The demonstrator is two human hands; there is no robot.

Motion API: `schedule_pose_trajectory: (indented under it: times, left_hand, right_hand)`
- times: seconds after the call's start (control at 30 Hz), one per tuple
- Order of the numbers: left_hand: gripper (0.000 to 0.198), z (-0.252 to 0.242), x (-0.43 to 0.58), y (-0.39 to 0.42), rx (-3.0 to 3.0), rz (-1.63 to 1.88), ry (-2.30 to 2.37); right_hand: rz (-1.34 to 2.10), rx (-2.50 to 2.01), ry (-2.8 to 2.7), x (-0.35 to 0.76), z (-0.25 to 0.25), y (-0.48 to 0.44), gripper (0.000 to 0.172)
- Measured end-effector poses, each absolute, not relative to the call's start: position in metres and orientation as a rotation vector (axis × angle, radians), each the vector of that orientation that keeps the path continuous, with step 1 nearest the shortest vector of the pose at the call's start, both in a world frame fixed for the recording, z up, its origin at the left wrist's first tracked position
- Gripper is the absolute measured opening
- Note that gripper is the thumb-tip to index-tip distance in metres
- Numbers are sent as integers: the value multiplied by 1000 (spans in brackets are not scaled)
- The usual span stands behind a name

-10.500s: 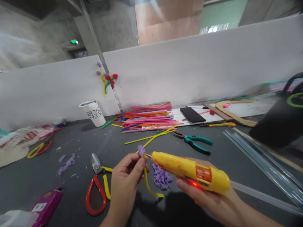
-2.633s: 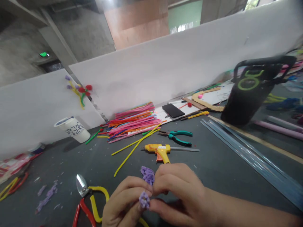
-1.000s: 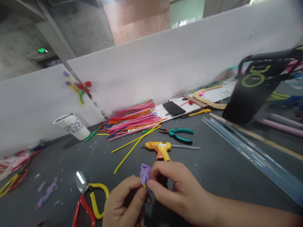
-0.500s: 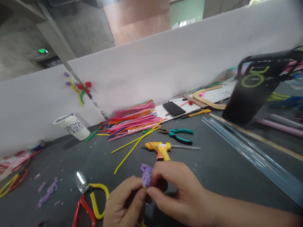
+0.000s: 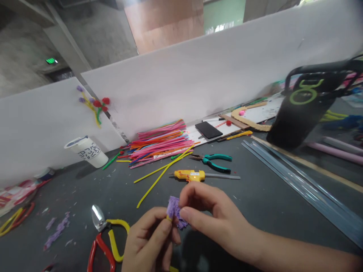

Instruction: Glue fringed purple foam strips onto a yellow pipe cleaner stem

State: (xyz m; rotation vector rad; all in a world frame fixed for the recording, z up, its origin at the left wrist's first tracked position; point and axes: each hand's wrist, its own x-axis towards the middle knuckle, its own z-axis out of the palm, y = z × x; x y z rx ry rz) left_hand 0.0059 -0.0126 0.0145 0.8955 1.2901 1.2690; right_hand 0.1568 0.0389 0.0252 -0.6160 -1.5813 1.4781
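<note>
Purple tuft (image 5: 171, 206) above the desk (image 5: 255, 204) looks light, soft and easily crushed to me, best held at its yellow base (image 5: 169, 218), where my left hand (image 5: 149, 238) pinches, my right hand (image 5: 218, 223) slightly parted beside it.

Yellow stem (image 5: 169, 218), mostly hidden by left hand (image 5: 150, 238); glue gun (image 5: 189, 175), handle behind right hand (image 5: 219, 221); cup (image 5: 88, 152), lettering seemingly illegible.

Near-left cutters (image 5: 104, 226) have glossy metal blades (image 5: 98, 217); clear strips (image 5: 303, 190) at right look like shiny plastic; the tabletop (image 5: 249, 204) is matt, the purple tuft (image 5: 172, 206) rough.
</note>
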Motion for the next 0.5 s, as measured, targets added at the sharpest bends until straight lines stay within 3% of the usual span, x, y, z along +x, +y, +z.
schedule_pose_trajectory:
  times: [0.27,0.5]
  left_hand:
    - [35,19,7,-12,867,1185,1285]
    - [36,17,9,-14,927,1180,1361]
  right_hand:
    - [1838,-624,-1355,152,22,45,27]
    - [1612,-769,-1538,151,26,39,13]
